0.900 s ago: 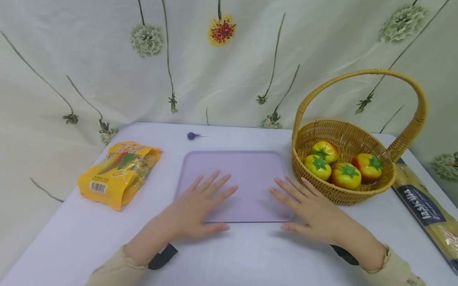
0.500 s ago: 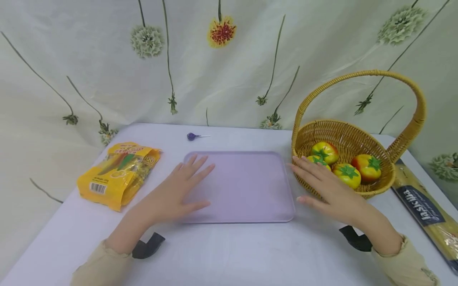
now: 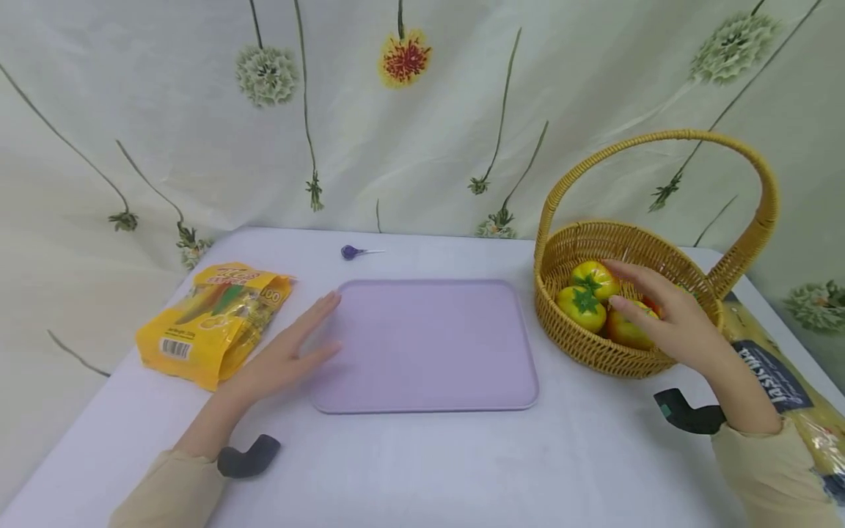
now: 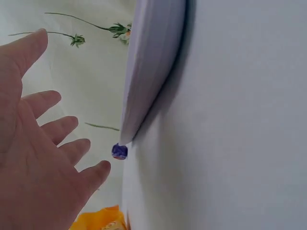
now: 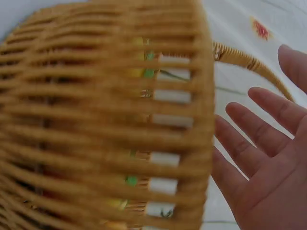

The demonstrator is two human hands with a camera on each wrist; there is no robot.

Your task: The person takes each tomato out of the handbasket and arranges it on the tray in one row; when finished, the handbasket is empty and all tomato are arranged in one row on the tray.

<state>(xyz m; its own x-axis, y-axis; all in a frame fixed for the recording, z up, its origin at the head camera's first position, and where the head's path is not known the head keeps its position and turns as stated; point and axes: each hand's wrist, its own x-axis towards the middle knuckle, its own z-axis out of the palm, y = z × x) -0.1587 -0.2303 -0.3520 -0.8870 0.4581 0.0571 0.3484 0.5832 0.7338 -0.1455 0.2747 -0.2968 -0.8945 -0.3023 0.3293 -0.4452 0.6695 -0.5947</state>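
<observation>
My right hand is over the wicker basket, fingers spread above the red and yellow tomato-like fruits; it grips none of them. In the right wrist view the hand shows beyond the basket's woven side, fingers apart. My left hand hovers by the left edge of the lilac tray. The left wrist view has that hand with spread fingers and nothing in them, beside the tray's rim.
A yellow candy bag lies on the left of the white table. Behind the tray is a purple lollipop. A long pasta packet lies right of the basket, partly behind my right arm. A flowered cloth hangs at the back.
Both hands have moved apart from over the tray: the left one leftward to its edge, the right one rightward and up over the basket's fruits.
</observation>
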